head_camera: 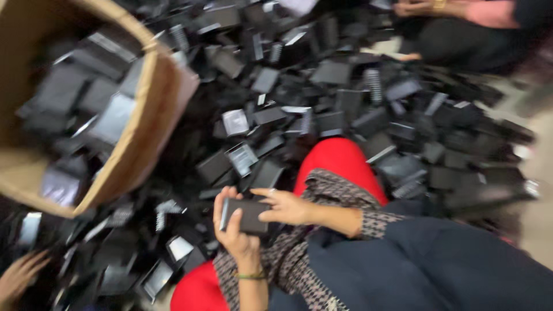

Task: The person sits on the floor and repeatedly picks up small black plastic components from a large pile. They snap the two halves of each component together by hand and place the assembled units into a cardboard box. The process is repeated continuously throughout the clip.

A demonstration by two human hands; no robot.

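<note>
**Flat black case held in both hands above the lap**

The fingers of the left hand [233,222] are curled around the near long edge of a small flat black rectangular case [246,215], with the thumb across its left end. The fingers of the right hand [286,206] are clamped on the far right corner, index finger extended along the top edge. The case lies level, between the two hands, over the patterned fabric [322,230] on the person's lap.

Step in hand, as judged: inspection or closing of a single case taken from the pile. The next move calls for a steady two-hand grip while one hand releases; the case is thin and could slip edgewise.

Just beyond the hands, a dense heap of similar black cases and silver-faced inserts [357,103] covers the floor. A brown cardboard box [144,132], tilted and partly filled with cases, stands to the left, its rim near the heap.

Open room is limited to the lap area. Another person's hand [20,276] is at lower left; another sits at upper right [455,11].
</note>
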